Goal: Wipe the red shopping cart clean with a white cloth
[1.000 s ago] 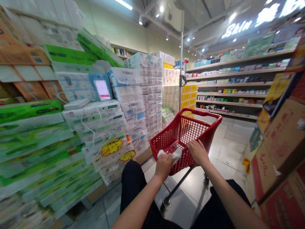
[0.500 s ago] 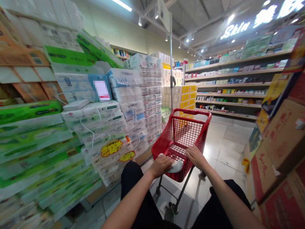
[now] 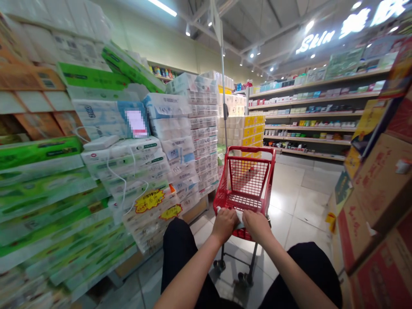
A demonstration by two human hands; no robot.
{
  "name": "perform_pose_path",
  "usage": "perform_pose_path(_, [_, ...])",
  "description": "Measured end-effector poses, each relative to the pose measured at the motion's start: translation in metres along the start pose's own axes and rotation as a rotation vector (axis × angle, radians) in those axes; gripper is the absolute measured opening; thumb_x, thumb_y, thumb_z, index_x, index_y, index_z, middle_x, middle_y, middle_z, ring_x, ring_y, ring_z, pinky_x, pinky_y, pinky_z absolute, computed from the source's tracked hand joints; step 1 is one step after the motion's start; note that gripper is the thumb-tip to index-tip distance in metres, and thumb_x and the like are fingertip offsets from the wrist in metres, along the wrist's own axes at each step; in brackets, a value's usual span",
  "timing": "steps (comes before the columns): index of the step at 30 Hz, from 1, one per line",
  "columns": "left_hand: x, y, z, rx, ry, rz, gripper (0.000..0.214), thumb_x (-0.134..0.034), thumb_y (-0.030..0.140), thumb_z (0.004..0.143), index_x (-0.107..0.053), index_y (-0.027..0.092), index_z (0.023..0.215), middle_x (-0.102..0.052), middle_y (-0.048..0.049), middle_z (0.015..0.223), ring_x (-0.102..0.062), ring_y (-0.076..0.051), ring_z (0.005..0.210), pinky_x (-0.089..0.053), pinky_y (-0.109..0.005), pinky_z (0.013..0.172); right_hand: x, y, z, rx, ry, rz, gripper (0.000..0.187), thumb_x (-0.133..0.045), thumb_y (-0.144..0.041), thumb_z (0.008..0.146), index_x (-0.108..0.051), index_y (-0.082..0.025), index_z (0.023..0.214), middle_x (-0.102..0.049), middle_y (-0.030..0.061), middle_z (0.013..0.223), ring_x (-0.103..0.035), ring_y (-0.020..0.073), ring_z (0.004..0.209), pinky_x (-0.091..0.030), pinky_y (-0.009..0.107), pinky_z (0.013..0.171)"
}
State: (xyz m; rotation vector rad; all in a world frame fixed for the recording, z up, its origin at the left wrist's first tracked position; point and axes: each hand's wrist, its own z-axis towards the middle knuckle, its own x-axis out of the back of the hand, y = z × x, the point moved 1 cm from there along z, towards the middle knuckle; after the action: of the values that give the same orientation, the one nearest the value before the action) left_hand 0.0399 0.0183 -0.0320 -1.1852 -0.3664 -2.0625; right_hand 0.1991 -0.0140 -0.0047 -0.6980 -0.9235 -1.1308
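A small red shopping cart [image 3: 249,174] with a grid basket stands in front of my knees. My left hand [image 3: 225,224] is closed over a crumpled white cloth [image 3: 240,217] at the cart's near edge. Part of the cloth shows in the gap between my hands, and a bit more at the left end of that edge. My right hand [image 3: 257,225] is closed on the right part of the same edge, its fingertips against the cloth. Most of the near bar is hidden under my hands.
Tall stacks of tissue packs [image 3: 174,141] line the left side, with a white cable hanging over them. Cardboard boxes [image 3: 375,184] are piled on the right. A metal pole [image 3: 224,77] rises behind the cart, and product shelves [image 3: 305,113] run along the back.
The cart has swung round to face more squarely away from me. My right hand has moved down and closer to the left one. Less of the cloth shows now.
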Motion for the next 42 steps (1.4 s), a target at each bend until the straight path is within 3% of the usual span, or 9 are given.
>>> perform_pose_path(6, [-0.002,0.014,0.013,-0.129,-0.031,-0.056,0.019,-0.042,0.03,0.098,-0.057,0.02,0.104,-0.062,-0.0042,0.095,-0.056,-0.02,0.088,-0.042,-0.035,0.081,0.004,0.029,-0.02,0.01,0.173,-0.023,0.039,-0.03,-0.029,0.1,-0.058,-0.02,0.073,-0.067,0.0025,0.068,-0.058,0.0152,0.065,-0.028,0.031,0.071])
perform_pose_path(9, [0.008,-0.007,0.012,-0.251,-0.051,-0.101,0.022,-0.042,0.034,0.099,-0.055,0.022,0.112,-0.063,-0.0026,0.1,-0.058,-0.017,0.091,-0.044,-0.032,0.082,0.004,0.042,-0.024,0.052,0.17,0.005,0.038,-0.032,-0.031,0.1,-0.06,-0.02,0.075,-0.067,0.0022,0.071,-0.058,0.0148,0.067,-0.029,0.031,0.073])
perform_pose_path(13, [0.022,-0.043,0.006,-0.341,-0.036,-0.117,0.02,-0.042,0.029,0.099,-0.055,0.023,0.113,-0.063,-0.0019,0.106,-0.057,-0.014,0.104,-0.039,-0.034,0.101,0.004,0.056,-0.024,0.1,0.163,0.028,0.039,-0.032,-0.03,0.1,-0.059,-0.02,0.073,-0.066,0.0018,0.07,-0.058,0.0142,0.068,-0.03,0.03,0.075])
perform_pose_path(16, [0.02,-0.053,0.002,-0.333,-0.01,-0.119,0.019,-0.042,0.027,0.099,-0.055,0.023,0.113,-0.061,-0.0017,0.112,-0.053,-0.013,0.114,-0.031,-0.036,0.112,0.004,0.063,-0.021,0.106,0.155,0.036,0.038,-0.033,-0.03,0.099,-0.058,-0.02,0.073,-0.065,0.0013,0.069,-0.058,0.014,0.068,-0.03,0.03,0.075])
perform_pose_path(22, [0.0,-0.019,0.002,-0.025,0.065,-0.068,0.016,-0.042,0.022,0.097,-0.056,0.022,0.104,-0.061,-0.0019,0.095,-0.056,-0.017,0.1,-0.027,-0.047,0.114,0.001,0.049,-0.013,0.022,0.166,-0.035,0.035,-0.032,-0.027,0.098,-0.058,-0.02,0.077,-0.065,0.0042,0.074,-0.057,0.018,0.075,-0.03,0.032,0.075])
perform_pose_path(27, [-0.005,0.016,0.011,-0.02,0.054,-0.054,0.017,-0.042,0.019,0.095,-0.057,0.02,0.102,-0.062,-0.0042,0.095,-0.056,-0.02,0.095,-0.029,-0.048,0.111,-0.001,0.016,-0.015,-0.005,0.136,-0.006,0.034,-0.031,-0.025,0.098,-0.06,-0.02,0.081,-0.065,0.006,0.081,-0.055,0.0191,0.079,-0.032,0.032,0.074])
perform_pose_path(30, [-0.006,0.033,0.013,-0.021,0.061,-0.061,0.02,-0.04,0.016,0.095,-0.056,0.019,0.106,-0.062,-0.0057,0.098,-0.056,-0.021,0.096,-0.03,-0.047,0.111,-0.002,0.014,-0.025,-0.043,0.178,0.069,0.036,-0.028,-0.025,0.098,-0.062,-0.02,0.085,-0.066,0.0062,0.084,-0.055,0.0189,0.081,-0.033,0.032,0.077])
perform_pose_path(35, [0.001,0.033,0.012,-0.238,0.017,-0.11,0.023,-0.04,0.021,0.097,-0.054,0.019,0.116,-0.063,-0.006,0.098,-0.057,-0.019,0.098,-0.035,-0.043,0.107,-0.008,0.041,-0.048,0.025,0.255,0.141,0.036,-0.03,-0.028,0.096,-0.065,-0.02,0.096,-0.068,0.0078,0.095,-0.056,0.0213,0.089,-0.035,0.035,0.082])
perform_pose_path(42, [0.023,-0.008,0.022,-0.537,-0.067,-0.188,0.027,-0.037,0.025,0.1,-0.058,0.025,0.117,-0.059,-0.0036,0.123,-0.048,-0.016,0.122,-0.03,-0.037,0.113,-0.009,0.054,-0.062,0.04,0.258,0.222,0.033,-0.033,-0.028,0.096,-0.065,-0.02,0.091,-0.067,0.0068,0.092,-0.055,0.0207,0.086,-0.036,0.036,0.082])
